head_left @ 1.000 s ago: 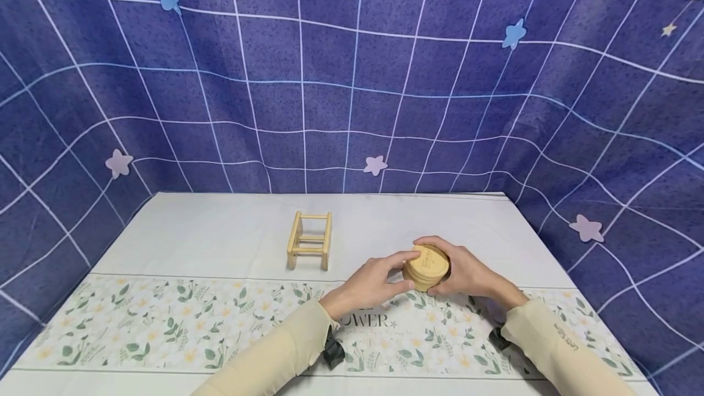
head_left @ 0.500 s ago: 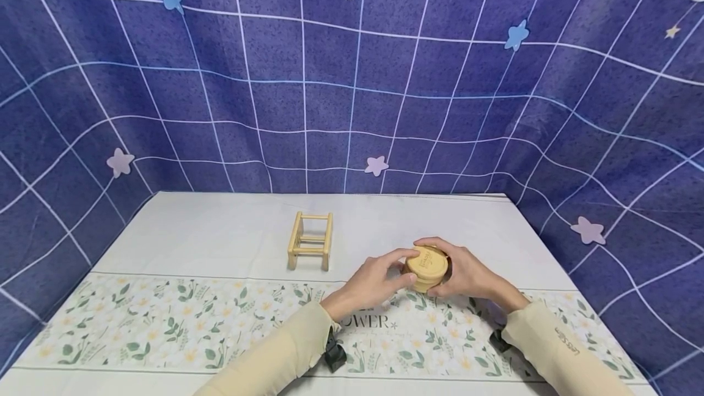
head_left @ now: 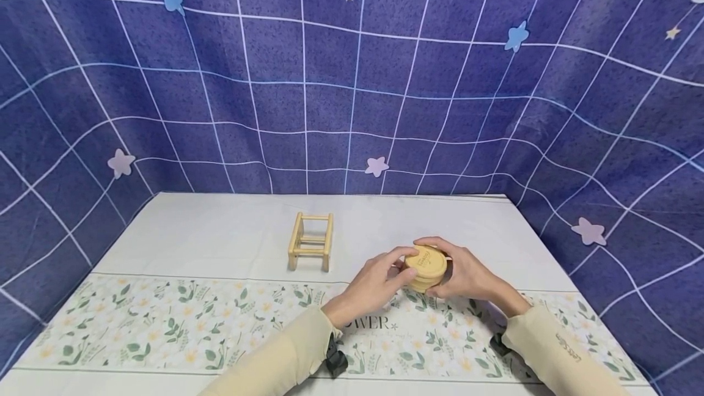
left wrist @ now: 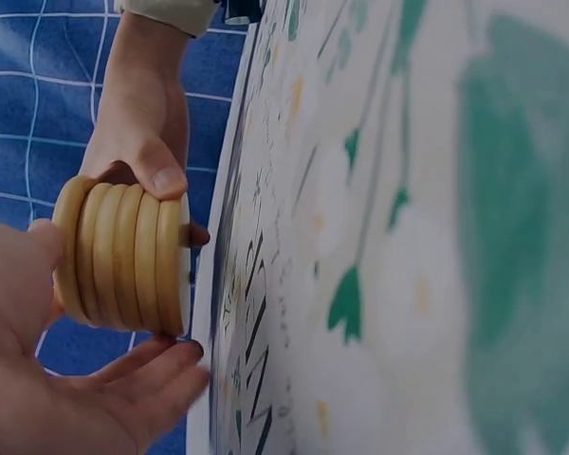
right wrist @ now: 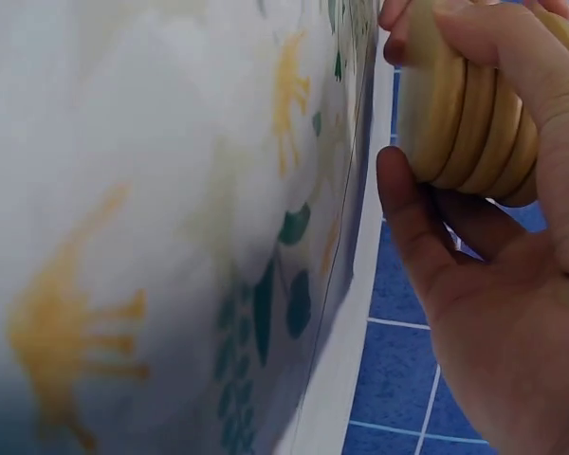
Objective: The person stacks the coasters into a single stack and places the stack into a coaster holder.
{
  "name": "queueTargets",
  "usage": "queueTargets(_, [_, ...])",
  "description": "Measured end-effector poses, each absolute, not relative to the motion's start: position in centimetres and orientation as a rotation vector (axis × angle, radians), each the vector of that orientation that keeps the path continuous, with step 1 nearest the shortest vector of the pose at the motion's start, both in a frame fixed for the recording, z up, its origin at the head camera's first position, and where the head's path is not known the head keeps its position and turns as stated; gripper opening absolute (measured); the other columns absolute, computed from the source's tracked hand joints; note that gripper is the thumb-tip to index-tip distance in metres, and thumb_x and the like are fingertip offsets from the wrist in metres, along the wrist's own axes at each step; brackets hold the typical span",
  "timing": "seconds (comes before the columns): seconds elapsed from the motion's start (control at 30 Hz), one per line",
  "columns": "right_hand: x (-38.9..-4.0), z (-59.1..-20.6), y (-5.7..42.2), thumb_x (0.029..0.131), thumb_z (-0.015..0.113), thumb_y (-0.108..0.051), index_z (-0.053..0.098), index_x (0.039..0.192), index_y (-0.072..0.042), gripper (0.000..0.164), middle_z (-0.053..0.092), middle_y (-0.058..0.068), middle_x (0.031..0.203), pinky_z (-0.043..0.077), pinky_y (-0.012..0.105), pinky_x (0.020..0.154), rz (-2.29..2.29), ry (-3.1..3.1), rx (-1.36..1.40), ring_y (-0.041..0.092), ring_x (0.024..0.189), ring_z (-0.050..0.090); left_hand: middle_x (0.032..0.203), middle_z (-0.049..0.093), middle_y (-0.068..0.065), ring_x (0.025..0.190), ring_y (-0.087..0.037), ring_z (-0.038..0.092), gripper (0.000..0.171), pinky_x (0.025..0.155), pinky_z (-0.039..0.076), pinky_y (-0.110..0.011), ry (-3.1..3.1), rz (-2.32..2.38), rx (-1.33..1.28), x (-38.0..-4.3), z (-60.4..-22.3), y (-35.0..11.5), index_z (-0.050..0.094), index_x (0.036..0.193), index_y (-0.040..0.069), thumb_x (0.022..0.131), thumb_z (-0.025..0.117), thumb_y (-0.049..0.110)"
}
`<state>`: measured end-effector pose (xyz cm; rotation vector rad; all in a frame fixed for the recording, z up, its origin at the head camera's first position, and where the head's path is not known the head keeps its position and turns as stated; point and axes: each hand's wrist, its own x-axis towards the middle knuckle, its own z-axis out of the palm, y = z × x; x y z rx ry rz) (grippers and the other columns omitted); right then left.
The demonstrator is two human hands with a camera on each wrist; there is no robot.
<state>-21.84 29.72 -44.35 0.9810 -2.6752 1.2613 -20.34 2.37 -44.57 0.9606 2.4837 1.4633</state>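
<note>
A stack of several round wooden coasters (head_left: pixel 426 269) is held between both hands, over the white upper part of the cloth. The top coaster carries engraved lettering. My right hand (head_left: pixel 469 272) grips the stack's right side, thumb on the near side and fingers round the far side. From the left, my left hand (head_left: pixel 375 281) has its thumb and index finger on the top coaster. In the left wrist view the coasters (left wrist: pixel 123 256) lie face to face, the uppermost slightly out of line and the bottom one white-faced. The right wrist view shows my right fingers round the coasters (right wrist: pixel 474 133).
A small wooden rack (head_left: pixel 310 242) with rails and short legs stands left of the hands, further back. White cloth with a floral band (head_left: pixel 181 329) covers the table. A blue gridded curtain with stars (head_left: pixel 330 109) hangs behind and at the sides.
The top coaster has turned under my left fingers, so its lettering sits at a different angle. My left thumb has moved slightly up onto it. My right hand has stayed in place.
</note>
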Motion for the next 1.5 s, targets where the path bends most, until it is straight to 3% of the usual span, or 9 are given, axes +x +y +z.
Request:
queueTargets(0.17, [-21.6, -44.0, 29.3, 0.072, 0.104, -0.01, 0.058, 0.158, -0.016, 0.098, 0.07, 0.009, 0.143, 0.06, 0.038, 0.098, 1.281, -2.671, 0.967, 0.018, 0.123, 0.069, 0.135, 0.063, -0.013, 0.12, -0.029, 0.075, 0.044, 0.093, 0.06, -0.028, 2.452, 1.564, 0.957, -20.0, -44.8, 2.5, 0.058, 0.159, 0.024, 0.118, 0.056, 0.04])
queueTargets(0.37, [-21.3, -43.8, 29.0, 0.072, 0.105, -0.013, 0.058, 0.158, -0.019, 0.098, 0.072, 0.008, 0.143, 0.061, 0.039, 0.097, 1.29, -2.68, 0.93, 0.019, 0.123, 0.07, 0.143, 0.062, -0.012, 0.121, -0.03, 0.074, 0.043, 0.096, 0.059, -0.031, 2.443, 1.635, 0.92, -19.7, -45.0, 2.7, 0.059, 0.157, 0.022, 0.118, 0.057, 0.038])
queueTargets(0.57, [-21.0, -43.7, 28.7, 0.074, 0.105, -0.013, 0.058, 0.158, -0.015, 0.095, 0.072, 0.011, 0.142, 0.061, 0.037, 0.096, 1.286, -2.656, 0.937, 0.019, 0.12, 0.071, 0.143, 0.065, -0.011, 0.123, -0.03, 0.074, 0.042, 0.097, 0.059, -0.032, 2.419, 1.684, 0.899, -19.6, -44.9, 2.8, 0.061, 0.156, 0.021, 0.118, 0.058, 0.038])
queueTargets(0.93, [-20.7, -43.5, 28.1, 0.077, 0.104, -0.017, 0.057, 0.159, -0.014, 0.095, 0.073, 0.015, 0.139, 0.062, 0.035, 0.091, 1.258, -2.657, 0.944, 0.022, 0.115, 0.073, 0.139, 0.064, -0.019, 0.108, -0.032, 0.078, 0.038, 0.082, 0.068, -0.042, 2.13, 2.01, 0.706, -19.0, -45.0, 3.4, 0.066, 0.15, 0.012, 0.116, 0.064, 0.027])
queueTargets(1.2, [-20.4, -43.2, 27.6, 0.075, 0.104, -0.014, 0.057, 0.159, -0.013, 0.097, 0.075, 0.014, 0.135, 0.062, 0.034, 0.087, 1.193, -2.665, 0.927, 0.017, 0.11, 0.073, 0.135, 0.065, -0.016, 0.101, -0.03, 0.078, 0.033, 0.082, 0.068, -0.048, 2.118, 2.106, 0.562, -18.5, -44.8, 3.7, 0.07, 0.145, 0.016, 0.114, 0.066, 0.026])
queueTargets(1.5, [-20.4, -42.9, 27.2, 0.077, 0.103, -0.013, 0.055, 0.16, -0.009, 0.096, 0.075, 0.016, 0.137, 0.063, 0.036, 0.086, 1.166, -2.654, 0.98, 0.022, 0.109, 0.075, 0.139, 0.061, -0.017, 0.102, -0.024, 0.077, 0.033, 0.082, 0.068, -0.043, 2.041, 2.151, 0.428, -18.4, -44.8, 3.6, 0.072, 0.143, 0.018, 0.112, 0.07, 0.028])
